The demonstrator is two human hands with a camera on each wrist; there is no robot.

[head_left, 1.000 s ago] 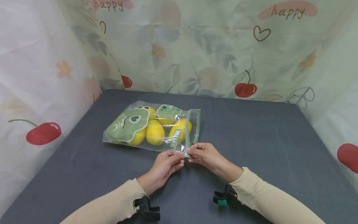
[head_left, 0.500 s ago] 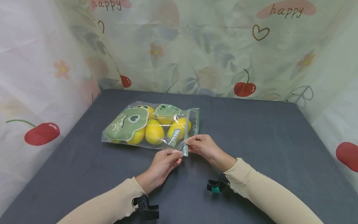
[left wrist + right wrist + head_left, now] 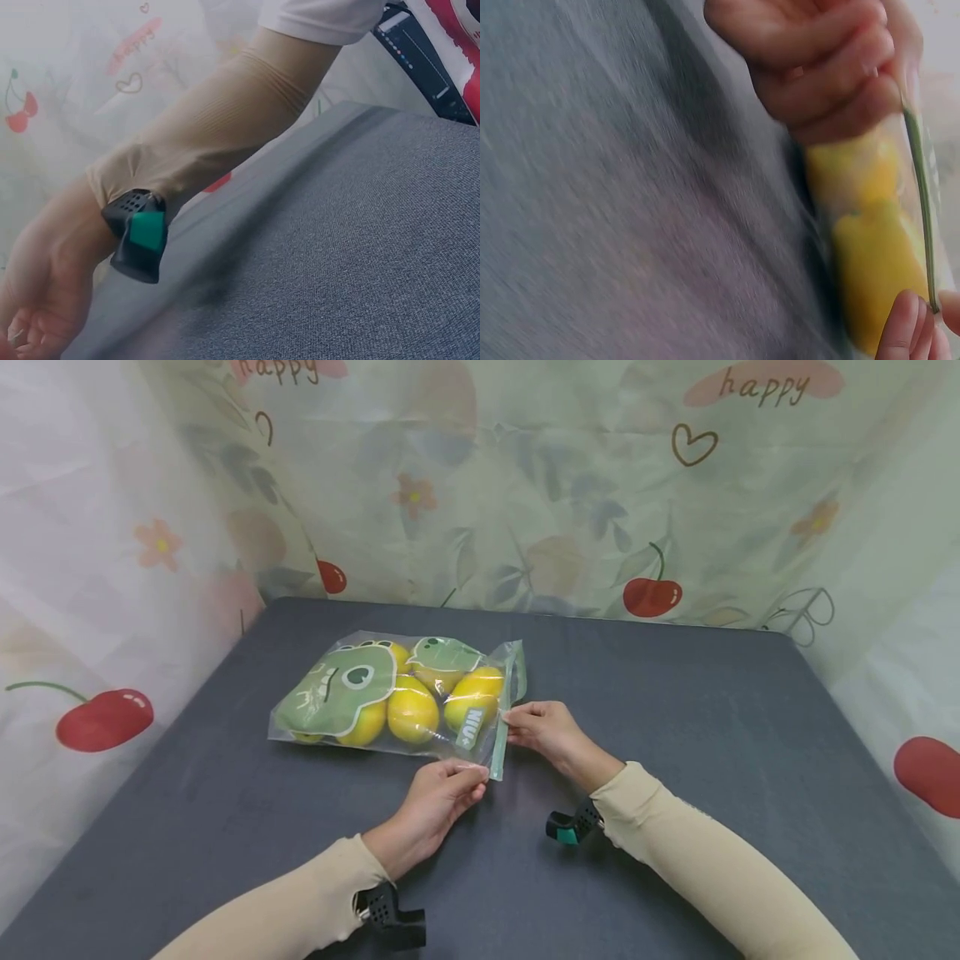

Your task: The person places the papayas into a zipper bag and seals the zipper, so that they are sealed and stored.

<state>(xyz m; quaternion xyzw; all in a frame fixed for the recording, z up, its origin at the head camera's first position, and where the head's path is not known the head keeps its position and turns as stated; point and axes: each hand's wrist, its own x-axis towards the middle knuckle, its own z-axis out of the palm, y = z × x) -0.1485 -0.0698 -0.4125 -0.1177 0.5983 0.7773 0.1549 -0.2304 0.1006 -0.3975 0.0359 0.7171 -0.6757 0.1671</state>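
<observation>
A clear zip-lock bag (image 3: 358, 689) with a green dinosaur print lies on the dark table, holding several yellow lemons (image 3: 412, 712). My left hand (image 3: 437, 806) pinches the near corner of its mouth, beside the end of the green zip strip (image 3: 498, 752). Farther along that strip, my right hand (image 3: 553, 737) squeezes it between thumb and fingertips. In the right wrist view the left hand (image 3: 817, 71) is at the top with curled fingers, and the right hand's fingers (image 3: 901, 326) pinch the strip's lower end. The left wrist view shows mostly the right forearm (image 3: 187, 142).
The dark cloth-covered table (image 3: 675, 727) extends around the bag. Printed curtains (image 3: 525, 485) enclose it at the back and sides. A black wrist camera (image 3: 393, 918) sits at the left cuff, another camera (image 3: 573, 822) at the right one.
My right hand has slid away from the left hand, up along the zip strip toward the far side. The left hand stays at the near corner. The bag's mouth has shifted slightly.
</observation>
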